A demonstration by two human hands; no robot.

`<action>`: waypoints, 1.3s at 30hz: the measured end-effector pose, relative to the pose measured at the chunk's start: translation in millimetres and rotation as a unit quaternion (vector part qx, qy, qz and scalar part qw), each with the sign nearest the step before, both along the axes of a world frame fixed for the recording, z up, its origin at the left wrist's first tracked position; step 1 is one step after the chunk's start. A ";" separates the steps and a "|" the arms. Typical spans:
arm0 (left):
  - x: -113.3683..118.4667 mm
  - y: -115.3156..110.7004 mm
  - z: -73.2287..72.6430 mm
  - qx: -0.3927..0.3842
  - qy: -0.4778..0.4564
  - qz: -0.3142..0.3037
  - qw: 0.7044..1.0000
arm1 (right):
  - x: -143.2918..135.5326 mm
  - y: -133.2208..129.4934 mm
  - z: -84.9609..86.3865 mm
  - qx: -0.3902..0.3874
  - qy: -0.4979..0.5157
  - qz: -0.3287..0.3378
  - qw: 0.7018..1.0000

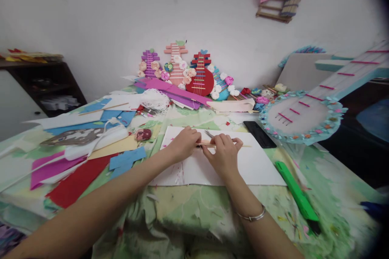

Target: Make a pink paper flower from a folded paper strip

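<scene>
Both hands meet over a white sheet (255, 166) in the middle of the table. My left hand (186, 142) is closed on the left end of a thin wooden stick (246, 146). The fingers of my right hand (223, 151) pinch the same stick farther along, and its pale end sticks out to the right beyond them. A grey pointed tip (208, 133) shows just behind my right fingers; I cannot make out what it belongs to. A small dark spot shows on or by the stick between the hands. Pink marks dot the sheet's left side.
A black phone (259, 134) and a green box cutter (298, 192) lie to the right. A large lute-shaped craft (304, 117) stands beyond them. Paper pieces, a white glue gun (97, 142) and white string (154, 100) crowd the left. Small decorated lutes (199, 79) lean against the wall.
</scene>
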State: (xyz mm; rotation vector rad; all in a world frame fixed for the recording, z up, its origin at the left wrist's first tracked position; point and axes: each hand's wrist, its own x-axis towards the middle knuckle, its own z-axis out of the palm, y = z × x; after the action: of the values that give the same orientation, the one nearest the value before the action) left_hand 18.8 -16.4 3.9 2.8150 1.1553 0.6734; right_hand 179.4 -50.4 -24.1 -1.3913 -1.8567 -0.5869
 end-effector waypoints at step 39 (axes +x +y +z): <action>-12.8 10.8 -12.7 -0.260 -0.274 0.049 0.925 | -1.3 -7.7 19.2 0.101 0.076 -0.030 0.992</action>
State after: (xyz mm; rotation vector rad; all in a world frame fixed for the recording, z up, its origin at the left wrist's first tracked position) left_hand 5.9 -5.6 -8.8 1.9656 1.1465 0.9156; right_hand 178.0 -58.1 -4.9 -1.3240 -1.5934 -0.6602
